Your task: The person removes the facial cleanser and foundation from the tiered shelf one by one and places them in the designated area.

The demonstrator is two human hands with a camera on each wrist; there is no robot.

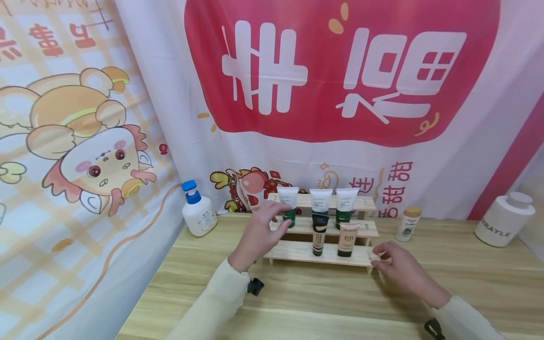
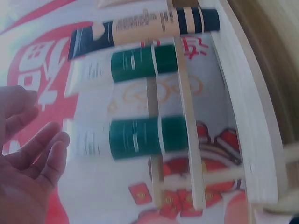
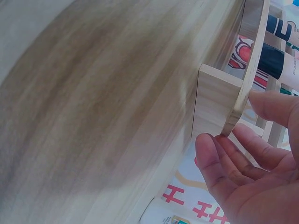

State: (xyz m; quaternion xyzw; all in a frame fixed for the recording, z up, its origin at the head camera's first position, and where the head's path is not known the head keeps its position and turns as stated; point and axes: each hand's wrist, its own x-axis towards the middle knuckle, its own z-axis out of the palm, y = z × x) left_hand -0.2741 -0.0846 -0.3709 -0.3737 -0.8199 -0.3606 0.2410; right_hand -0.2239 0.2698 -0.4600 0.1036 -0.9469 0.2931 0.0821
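A three-step wooden display rack (image 1: pixel 327 252) stands on the table. Three white-and-green tubes stand in a row on its middle step, including the left tube (image 1: pixel 287 200). The step below holds a black-and-beige tube (image 1: pixel 319 236) and a beige BB cream tube (image 1: pixel 347 241). My left hand (image 1: pixel 265 229) is at the left tube, its fingers loosely bent beside the white end (image 2: pixel 86 140); whether they touch is unclear. At the rack's right end, my right hand (image 1: pixel 401 269) grips the lowest plank (image 3: pixel 247 88) between thumb and fingers.
A white pump bottle (image 1: pixel 199 215) with a blue top stands left of the rack. On the right are a small bottle with a golden cap (image 1: pixel 409 224) and a large white jar (image 1: pixel 503 222). A printed cloth (image 1: pixel 297 127) hangs behind the table (image 1: pixel 297 297).
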